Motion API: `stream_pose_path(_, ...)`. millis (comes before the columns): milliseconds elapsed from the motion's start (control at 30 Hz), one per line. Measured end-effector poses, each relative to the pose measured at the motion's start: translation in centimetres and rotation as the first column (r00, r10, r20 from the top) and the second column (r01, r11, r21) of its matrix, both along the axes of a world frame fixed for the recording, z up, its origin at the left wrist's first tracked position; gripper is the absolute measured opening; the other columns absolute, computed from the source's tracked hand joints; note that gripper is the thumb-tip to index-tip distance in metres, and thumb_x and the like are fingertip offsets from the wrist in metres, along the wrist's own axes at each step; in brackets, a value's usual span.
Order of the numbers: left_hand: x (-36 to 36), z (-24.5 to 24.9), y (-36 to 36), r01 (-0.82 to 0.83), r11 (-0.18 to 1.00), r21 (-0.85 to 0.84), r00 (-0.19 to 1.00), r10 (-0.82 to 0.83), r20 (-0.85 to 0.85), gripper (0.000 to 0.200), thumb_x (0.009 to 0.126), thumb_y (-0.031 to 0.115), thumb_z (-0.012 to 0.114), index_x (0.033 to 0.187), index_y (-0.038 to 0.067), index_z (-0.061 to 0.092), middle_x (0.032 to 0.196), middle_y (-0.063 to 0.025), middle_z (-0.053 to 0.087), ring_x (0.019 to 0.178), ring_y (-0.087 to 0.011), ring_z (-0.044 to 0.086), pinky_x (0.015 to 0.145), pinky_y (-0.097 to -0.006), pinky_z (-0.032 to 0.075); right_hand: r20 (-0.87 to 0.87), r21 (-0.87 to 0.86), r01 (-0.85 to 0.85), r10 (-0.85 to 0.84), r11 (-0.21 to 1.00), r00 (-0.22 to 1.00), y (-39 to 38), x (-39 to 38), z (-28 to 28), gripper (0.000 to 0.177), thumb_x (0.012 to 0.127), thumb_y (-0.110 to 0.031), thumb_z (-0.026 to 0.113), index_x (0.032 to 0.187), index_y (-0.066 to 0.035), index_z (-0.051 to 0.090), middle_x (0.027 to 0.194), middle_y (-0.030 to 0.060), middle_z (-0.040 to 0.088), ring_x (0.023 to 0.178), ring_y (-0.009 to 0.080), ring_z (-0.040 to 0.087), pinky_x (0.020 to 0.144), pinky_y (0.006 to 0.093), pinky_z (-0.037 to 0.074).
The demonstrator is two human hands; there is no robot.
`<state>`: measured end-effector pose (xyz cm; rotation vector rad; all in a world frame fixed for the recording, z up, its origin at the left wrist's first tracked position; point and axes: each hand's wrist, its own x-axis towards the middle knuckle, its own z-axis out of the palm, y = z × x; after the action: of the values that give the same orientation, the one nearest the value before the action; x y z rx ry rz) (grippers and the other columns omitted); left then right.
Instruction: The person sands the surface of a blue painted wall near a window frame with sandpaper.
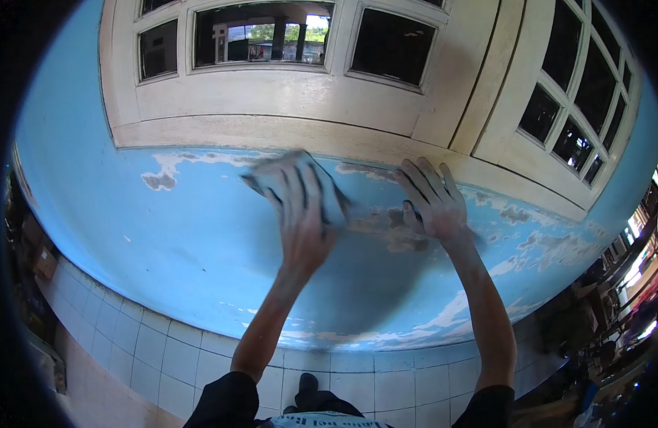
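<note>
Grey-white and thin, the flat rectangular sheet [270, 178] looks light and pliable, though it is too blurred to tell paper from cloth. Your left hand [304, 221] pins it against the peeling blue painted wall [165, 235], just under the cream wooden window sill [272, 132], with fingers spread over it. Hold it by flat palm pressure. Its long axis seems to run left to right, slanting down rightward. Your right hand [432, 203] lies open on the wall, holding nothing.
</note>
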<state>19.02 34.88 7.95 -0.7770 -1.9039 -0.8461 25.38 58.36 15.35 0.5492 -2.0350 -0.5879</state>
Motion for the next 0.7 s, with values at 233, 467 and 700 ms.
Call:
stream_pose_path(233, 0.6, -3.0, 4.5, -0.13, 0.926, -0.354, 0.989, 0.099, -0.106, 0.075, 0.077, 0.009, 0.056, 0.145, -0.002, 0.025, 0.151, -0.0287, 0.017, 0.139, -0.0507, 0.011, 0.103, -0.0726, 0.003, -0.047, -0.049, -0.1, 0.098, 0.994, 0.994, 0.2, 0.1, 0.3, 0.055, 0.073, -0.018, 0.056, 0.128, -0.016, 0.057, 0.134, 0.0045, 0.053, 0.124, 0.0237, 0.049, 0.105, 0.0456, 0.038)
stream_pose_path(467, 1.0, 0.7, 4.3, -0.038, 0.998, -0.058, 0.999, 0.036, -0.02, 0.078, 0.076, 0.016, 0.059, 0.145, 0.0, 0.027, 0.151, -0.028, 0.018, 0.14, -0.0472, 0.013, 0.105, -0.0704, 0.004, -0.031, -0.058, -0.098, 0.096, 0.993, 0.995, 0.2, 0.3, 0.4, 0.056, 0.072, -0.016, 0.056, 0.128, -0.015, 0.057, 0.135, 0.0043, 0.052, 0.125, 0.0244, 0.048, 0.106, 0.0446, 0.038)
stream_pose_path(700, 0.6, -0.9, 3.8, -0.09, 0.939, -0.332, 0.996, 0.076, -0.054, 0.074, 0.088, 0.035, 0.056, 0.145, -0.002, 0.026, 0.15, -0.0294, 0.018, 0.141, -0.0475, 0.01, 0.107, -0.0672, 0.002, -0.054, -0.056, -0.146, 0.143, 0.988, 0.988, 0.6, 0.0, 0.3, 0.058, 0.071, -0.018, 0.057, 0.129, -0.014, 0.055, 0.136, 0.0039, 0.052, 0.126, 0.0244, 0.047, 0.107, 0.0438, 0.037)
